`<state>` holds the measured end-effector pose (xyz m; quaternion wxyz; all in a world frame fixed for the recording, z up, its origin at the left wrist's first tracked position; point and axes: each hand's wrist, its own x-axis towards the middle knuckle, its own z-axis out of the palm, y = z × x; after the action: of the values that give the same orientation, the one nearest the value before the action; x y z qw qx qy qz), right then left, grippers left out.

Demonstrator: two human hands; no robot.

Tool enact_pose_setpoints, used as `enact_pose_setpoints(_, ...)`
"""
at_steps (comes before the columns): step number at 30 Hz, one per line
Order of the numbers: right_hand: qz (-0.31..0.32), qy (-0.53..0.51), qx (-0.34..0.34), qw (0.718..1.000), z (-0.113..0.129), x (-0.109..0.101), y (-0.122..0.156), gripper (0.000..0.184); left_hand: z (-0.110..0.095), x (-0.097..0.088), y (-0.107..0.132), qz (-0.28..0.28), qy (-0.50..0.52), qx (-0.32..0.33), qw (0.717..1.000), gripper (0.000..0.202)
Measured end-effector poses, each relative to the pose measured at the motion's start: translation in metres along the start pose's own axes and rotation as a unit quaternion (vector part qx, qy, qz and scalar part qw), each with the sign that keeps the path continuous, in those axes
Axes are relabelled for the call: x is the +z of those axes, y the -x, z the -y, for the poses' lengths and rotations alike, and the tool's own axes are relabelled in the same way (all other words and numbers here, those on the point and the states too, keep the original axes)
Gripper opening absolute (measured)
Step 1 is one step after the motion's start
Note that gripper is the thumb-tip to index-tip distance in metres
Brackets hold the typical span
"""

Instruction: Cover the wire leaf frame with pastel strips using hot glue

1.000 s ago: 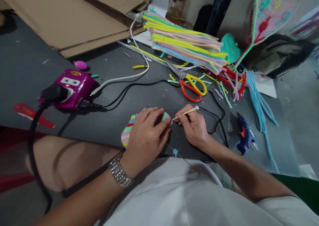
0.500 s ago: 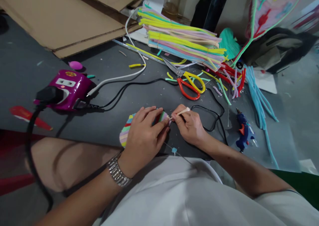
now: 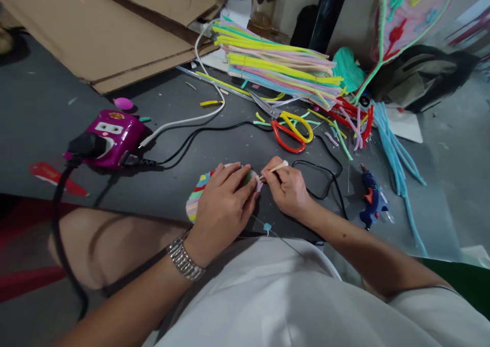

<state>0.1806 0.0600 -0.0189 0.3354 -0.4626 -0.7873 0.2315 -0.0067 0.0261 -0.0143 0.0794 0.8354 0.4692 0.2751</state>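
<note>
My left hand [image 3: 224,204] lies curled over a rounded craft piece of multicoloured striped pipe cleaners [image 3: 194,204], holding it against the grey work surface. Much of the piece is hidden under my fingers. My right hand [image 3: 287,186] pinches a thin wooden stick [image 3: 274,168] between thumb and fingers. The stick's lower end reaches the piece's edge by my left fingertips, where a green and lilac part shows.
Red-and-yellow-handled scissors [image 3: 291,131] and a bundle of pastel pipe cleaners [image 3: 277,69] lie beyond my hands. A blue glue gun [image 3: 373,201] sits at right, a magenta power unit [image 3: 111,138] at left. Black cables loop near my right hand.
Less of the wooden stick shows beyond my right fingers than a second ago. Both hands stay at the piece, and the view has shifted slightly.
</note>
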Motion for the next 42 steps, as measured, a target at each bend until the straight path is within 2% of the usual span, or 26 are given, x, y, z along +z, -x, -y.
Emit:
enact_pose_setpoints(2,-0.009,-0.008,-0.004,1.0,0.0,0.0,-0.001,0.026,0.0,0.0,0.0,0.002,-0.006,0.004,1.0,0.025)
enact_pose_setpoints(6,-0.036,-0.062,0.05,0.996,0.001,-0.002,0.001,0.024,0.0,0.002,0.0,-0.002,0.004,0.002,1.0,0.026)
enact_pose_setpoints(8,-0.03,-0.056,0.054,0.997,0.0,-0.001,0.002,0.024,0.0,0.003,0.0,-0.005,0.011,0.0,1.0,0.026)
enact_pose_setpoints(17,-0.009,0.042,-0.037,0.998,-0.004,0.007,-0.005,0.026,-0.001,0.005,0.0,-0.008,-0.009,0.002,1.0,0.027)
enact_pose_setpoints(20,-0.028,-0.026,0.015,0.999,-0.001,0.003,-0.006,0.027,0.002,0.0,-0.002,0.003,0.02,-0.011,1.0,0.03)
enact_pose_setpoints(23,-0.079,-0.136,0.094,0.983,0.002,-0.005,0.0,0.031,0.01,-0.011,0.002,0.006,0.088,-0.036,0.995,0.036)
enact_pose_setpoints(25,-0.081,-0.162,0.116,0.977,0.002,-0.01,0.007,0.035,0.015,-0.018,0.01,-0.004,0.11,-0.05,0.993,0.037)
enact_pose_setpoints(27,-0.058,-0.153,0.109,0.98,0.0,-0.012,0.013,0.037,0.018,-0.022,0.019,0.001,0.097,-0.044,0.994,0.035)
enact_pose_setpoints(30,-0.041,-0.097,0.064,0.992,-0.002,-0.01,0.017,0.035,0.015,-0.021,0.027,0.03,0.056,-0.014,0.998,0.033)
enact_pose_setpoints(35,-0.03,-0.025,0.024,0.999,-0.006,-0.007,0.018,0.034,0.007,-0.015,0.025,0.06,0.011,0.002,0.998,0.035)
enact_pose_setpoints(40,-0.001,-0.052,0.026,0.998,-0.005,-0.009,0.017,0.03,0.006,-0.017,0.022,0.079,0.002,0.005,0.997,0.035)
enact_pose_setpoints(42,-0.01,-0.079,0.042,0.996,-0.003,-0.01,0.017,0.03,0.007,-0.018,0.022,0.081,0.009,0.006,0.997,0.036)
